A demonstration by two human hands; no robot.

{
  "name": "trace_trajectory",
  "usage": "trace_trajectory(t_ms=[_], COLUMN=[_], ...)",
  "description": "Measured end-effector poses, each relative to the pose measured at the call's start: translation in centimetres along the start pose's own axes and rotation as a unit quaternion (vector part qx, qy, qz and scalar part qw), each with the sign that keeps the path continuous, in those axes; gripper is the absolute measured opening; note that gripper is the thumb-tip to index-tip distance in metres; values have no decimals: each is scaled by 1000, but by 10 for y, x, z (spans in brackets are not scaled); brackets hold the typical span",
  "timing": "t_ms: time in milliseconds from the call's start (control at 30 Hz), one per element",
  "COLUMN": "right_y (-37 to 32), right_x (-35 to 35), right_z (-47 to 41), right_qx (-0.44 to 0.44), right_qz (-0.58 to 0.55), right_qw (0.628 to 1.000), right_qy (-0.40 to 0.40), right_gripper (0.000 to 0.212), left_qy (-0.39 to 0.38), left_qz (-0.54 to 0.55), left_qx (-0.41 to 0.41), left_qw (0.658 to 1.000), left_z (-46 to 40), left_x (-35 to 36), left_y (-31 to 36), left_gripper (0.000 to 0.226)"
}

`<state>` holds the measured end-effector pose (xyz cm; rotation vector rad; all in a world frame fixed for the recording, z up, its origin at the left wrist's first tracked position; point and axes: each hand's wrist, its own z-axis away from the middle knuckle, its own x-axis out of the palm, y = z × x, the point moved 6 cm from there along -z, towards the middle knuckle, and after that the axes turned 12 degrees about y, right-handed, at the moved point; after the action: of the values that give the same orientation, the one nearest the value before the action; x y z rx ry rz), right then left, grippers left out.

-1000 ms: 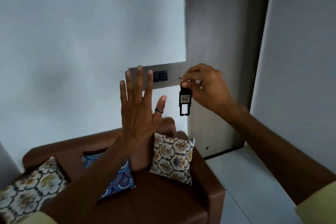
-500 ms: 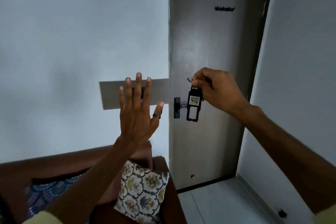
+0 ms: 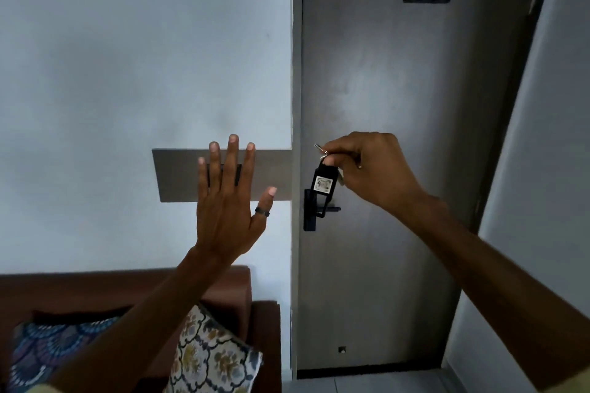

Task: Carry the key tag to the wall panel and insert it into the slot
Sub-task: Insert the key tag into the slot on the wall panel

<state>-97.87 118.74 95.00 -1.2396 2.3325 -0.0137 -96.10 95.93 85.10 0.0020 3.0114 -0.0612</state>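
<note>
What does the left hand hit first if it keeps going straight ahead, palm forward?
Likely the black switch plate on the grey wall panel: the left hand overlaps it in view. The gap between them cannot be judged.

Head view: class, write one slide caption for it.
Right hand dangles the key tag before the door; open left hand covers the wall panel.

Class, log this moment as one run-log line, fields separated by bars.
right hand: pinching key tag | tag: hanging before door | left hand: open, raised before wall panel | insertion: not done
</note>
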Motion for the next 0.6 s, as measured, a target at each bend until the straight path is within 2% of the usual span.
trace_trajectory(t_ms=[300,600], right_y=[86,142], right_x=[48,134], right_z=[-64,-129], right_qx=[-81,-116], right_qz=[-82,-128], right_qw=[992,985], right_qy=[-41,-31], right_gripper=[12,15], left_qy=[0,10], left_qz=[-54,-106], left_qx=[-19,-32], left_qw=[998,994], left_z=[-23,-40], left_x=[64,161], left_y=[8,-42], left_gripper=[79,78])
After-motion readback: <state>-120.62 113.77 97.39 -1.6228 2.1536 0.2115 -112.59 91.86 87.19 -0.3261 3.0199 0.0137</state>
